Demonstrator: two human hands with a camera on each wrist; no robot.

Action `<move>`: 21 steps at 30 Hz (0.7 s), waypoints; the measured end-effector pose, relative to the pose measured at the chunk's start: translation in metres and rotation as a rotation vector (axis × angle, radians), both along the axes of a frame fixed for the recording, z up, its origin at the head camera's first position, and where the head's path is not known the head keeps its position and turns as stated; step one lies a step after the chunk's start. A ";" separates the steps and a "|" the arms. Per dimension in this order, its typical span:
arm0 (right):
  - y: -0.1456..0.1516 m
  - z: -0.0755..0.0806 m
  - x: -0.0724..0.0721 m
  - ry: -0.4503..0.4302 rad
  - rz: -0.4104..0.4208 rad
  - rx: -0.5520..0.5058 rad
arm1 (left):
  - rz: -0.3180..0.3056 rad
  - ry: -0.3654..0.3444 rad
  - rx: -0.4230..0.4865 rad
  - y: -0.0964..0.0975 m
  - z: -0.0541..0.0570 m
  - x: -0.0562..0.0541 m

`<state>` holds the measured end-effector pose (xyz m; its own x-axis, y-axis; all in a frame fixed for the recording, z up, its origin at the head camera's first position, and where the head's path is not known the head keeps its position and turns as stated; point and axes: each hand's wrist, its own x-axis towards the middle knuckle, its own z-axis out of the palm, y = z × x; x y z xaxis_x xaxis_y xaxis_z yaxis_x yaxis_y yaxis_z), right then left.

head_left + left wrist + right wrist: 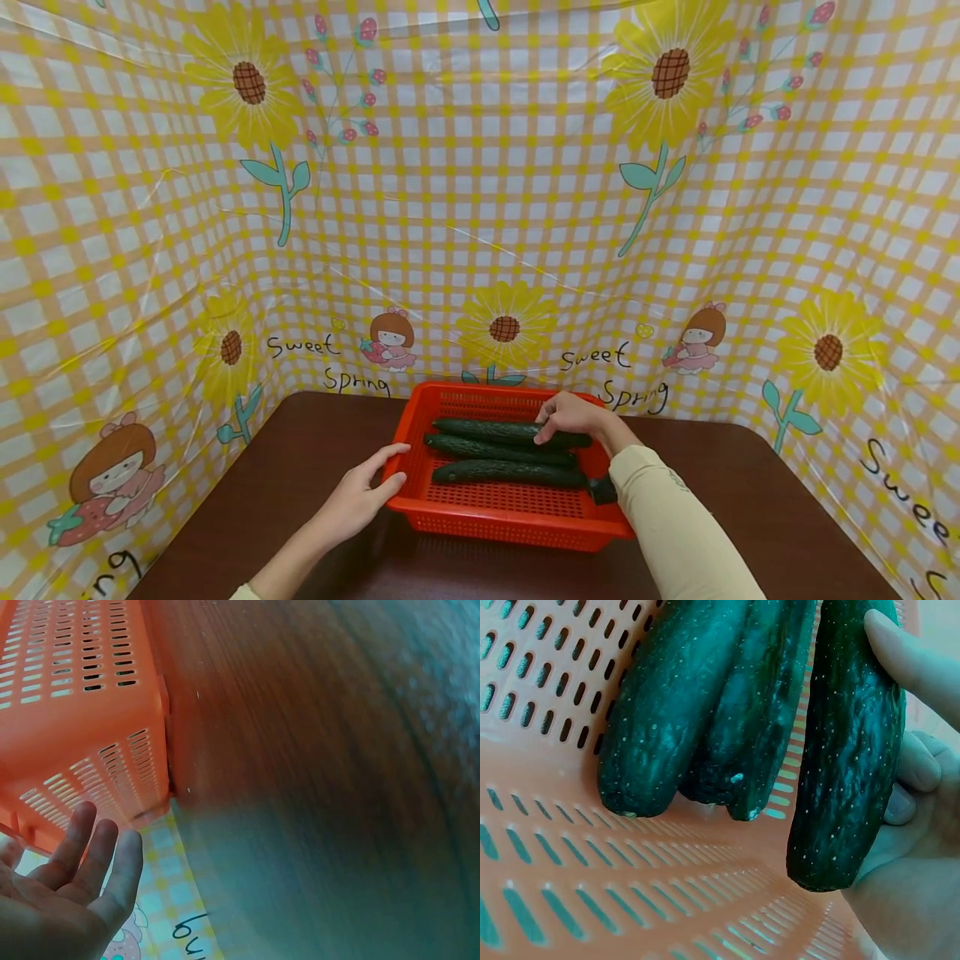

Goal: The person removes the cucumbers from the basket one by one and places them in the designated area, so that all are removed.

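Note:
A red plastic basket (510, 523) with slotted walls stands on the table and holds several dark green cucumbers lying side by side. My right hand (573, 417) reaches over the far right side of the basket. It grips the rearmost cucumber (847, 750), thumb on one side and fingers on the other. Beside that one lie a middle cucumber (498, 450) and a front cucumber (510, 472). At the basket's left rim, my left hand (360, 492) touches the edge with thumb and forefinger. Its other fingers (124, 874) extend loosely by the outer wall.
The basket rests on a dark brown wooden table (300, 450). A yellow checked cloth (480, 208) with sunflowers and cartoon figures hangs behind the table and along both sides. A dark end (602, 490) shows by the right sleeve; I cannot tell what it belongs to.

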<state>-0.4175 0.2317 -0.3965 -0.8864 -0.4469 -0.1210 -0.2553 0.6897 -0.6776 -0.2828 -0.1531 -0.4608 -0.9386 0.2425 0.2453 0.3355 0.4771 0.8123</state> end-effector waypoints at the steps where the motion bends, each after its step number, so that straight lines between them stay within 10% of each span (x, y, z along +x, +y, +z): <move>1: 0.000 0.000 0.000 -0.001 -0.004 0.000 | 0.000 0.000 -0.001 0.000 0.000 0.000; 21: -0.002 -0.014 0.002 -0.012 -0.038 0.043 | -0.003 -0.004 0.004 0.000 0.004 0.001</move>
<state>-0.4155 0.2295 -0.4102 -0.9009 -0.4072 -0.1502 -0.2205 0.7275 -0.6497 -0.2816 -0.1535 -0.4571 -0.9391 0.2439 0.2422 0.3332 0.4727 0.8158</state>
